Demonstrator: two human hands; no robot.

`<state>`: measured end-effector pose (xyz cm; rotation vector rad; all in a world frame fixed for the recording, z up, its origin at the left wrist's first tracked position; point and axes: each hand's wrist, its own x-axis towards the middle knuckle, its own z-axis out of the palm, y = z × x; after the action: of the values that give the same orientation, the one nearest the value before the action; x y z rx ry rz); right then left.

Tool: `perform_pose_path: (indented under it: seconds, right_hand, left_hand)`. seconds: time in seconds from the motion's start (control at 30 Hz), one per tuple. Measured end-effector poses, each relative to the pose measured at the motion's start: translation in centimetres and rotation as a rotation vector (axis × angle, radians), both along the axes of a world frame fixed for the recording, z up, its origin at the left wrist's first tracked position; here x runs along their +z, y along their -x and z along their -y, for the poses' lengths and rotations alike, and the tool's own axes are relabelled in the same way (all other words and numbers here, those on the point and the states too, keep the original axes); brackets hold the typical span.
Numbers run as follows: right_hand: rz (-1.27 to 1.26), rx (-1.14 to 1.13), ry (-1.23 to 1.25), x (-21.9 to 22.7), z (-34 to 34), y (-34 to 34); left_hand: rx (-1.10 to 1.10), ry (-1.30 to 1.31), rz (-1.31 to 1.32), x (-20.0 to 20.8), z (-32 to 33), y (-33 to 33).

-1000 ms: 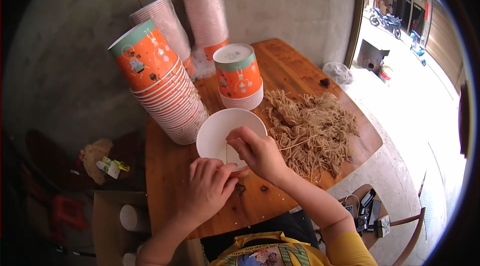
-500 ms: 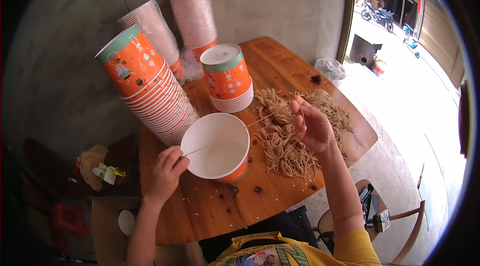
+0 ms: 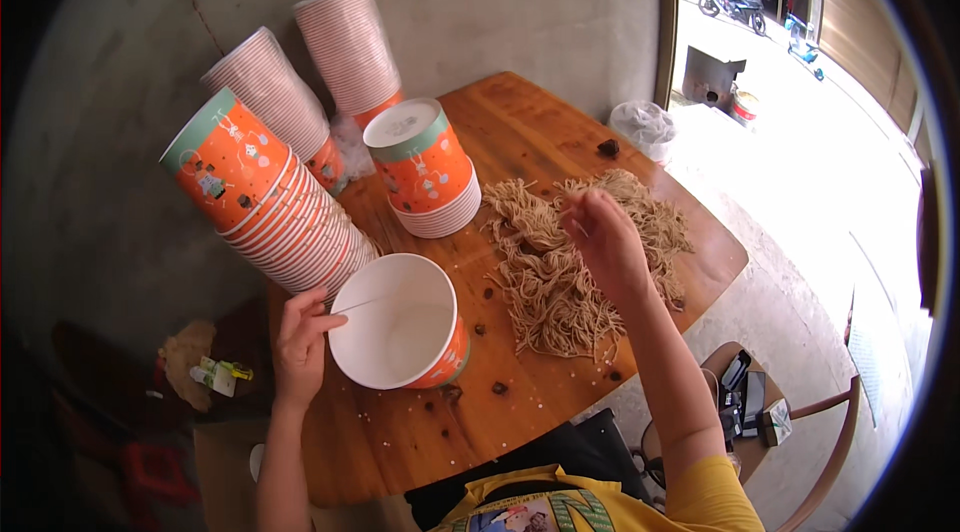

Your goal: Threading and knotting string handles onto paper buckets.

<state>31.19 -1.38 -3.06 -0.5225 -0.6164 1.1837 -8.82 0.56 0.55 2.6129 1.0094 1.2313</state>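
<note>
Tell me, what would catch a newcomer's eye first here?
Probably the tilted stack of orange paper bowls at the wooden table's left. Right of it lies a loose heap of pale brown dried noodles, the right hand over it. The left hand touches the open white-lined bowl in front.

Street-side food stall, stacked paper bowls (image 3: 285,222), dried noodles (image 3: 570,262), wooden table (image 3: 520,122)

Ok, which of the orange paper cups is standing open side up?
The single orange paper cup with the white inside, at the left hand. The other cups sit in nested stacks, tilted or upside down.
</note>
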Motion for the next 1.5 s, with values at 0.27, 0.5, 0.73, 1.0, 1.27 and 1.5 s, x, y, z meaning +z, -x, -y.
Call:
perform_pose_path:
  seconds: [0.27, 0.5, 0.73, 1.0, 1.27, 1.5]
  right_hand:
    - [-0.014, 0.329, -0.016, 1.1, 2.1, 8.7]
    - [-0.048, 0.294, -0.037, -0.7, 3.7, 8.3]
    - [-0.114, 0.331, -0.156, -1.3, 5.7, 10.4]
    - [0.352, -0.043, 0.082, 0.6, 5.0, 9.5]
    - [0.371, -0.057, -0.038, 0.4, 6.8, 8.9]
    - [-0.216, 0.65, -0.563, 5.0, 11.5, 13.1]
  left_hand:
    - [-0.682, 0.571, 0.551, 9.5, 16.2, -10.6]
    - [-0.75, 0.835, 0.9, 9.9, 19.1, -12.0]
    - [-0.961, 0.526, 0.595, 8.4, 13.1, -10.2]
    - [0.007, 0.324, -0.176, 1.9, 5.8, -11.6]
    - [0.061, 0.563, -0.074, 3.1, 6.8, -8.5]
    - [0.012, 0.688, 0.058, 3.0, 8.1, -6.1]
